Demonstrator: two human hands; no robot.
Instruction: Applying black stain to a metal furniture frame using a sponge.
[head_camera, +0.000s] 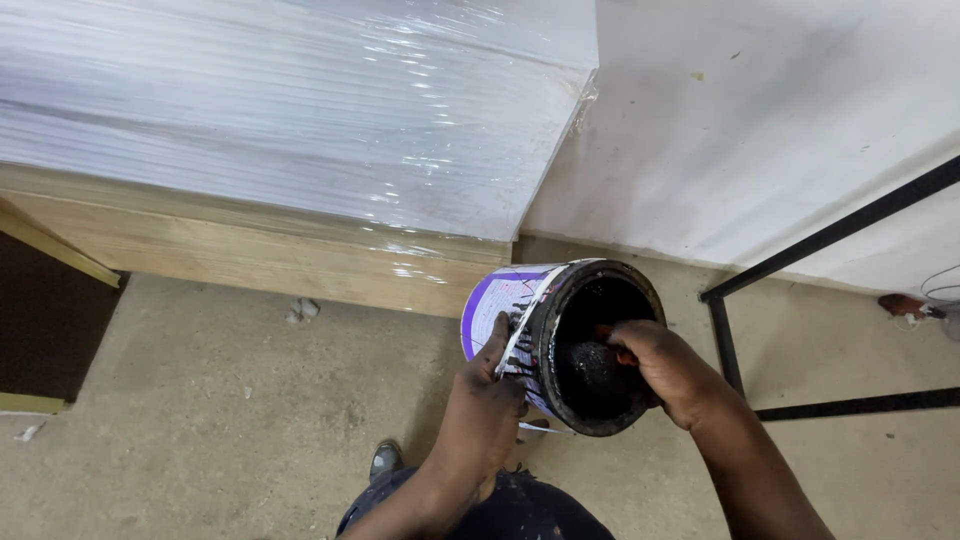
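From the head view, my left hand gripped the outer wall of a paint can, fingers wrapped against its purple-and-white label streaked with dark drips. The can was tilted, its open mouth turned toward me, held above the concrete floor in front of my knees. My right hand rested at the blackened rim, fingers curled down into the dark inside; whether they pinched anything there I could not tell. Behind the can stood a wooden bench bearing a stack wrapped in clear plastic film. A black metal frame stood to the right against the white wall.
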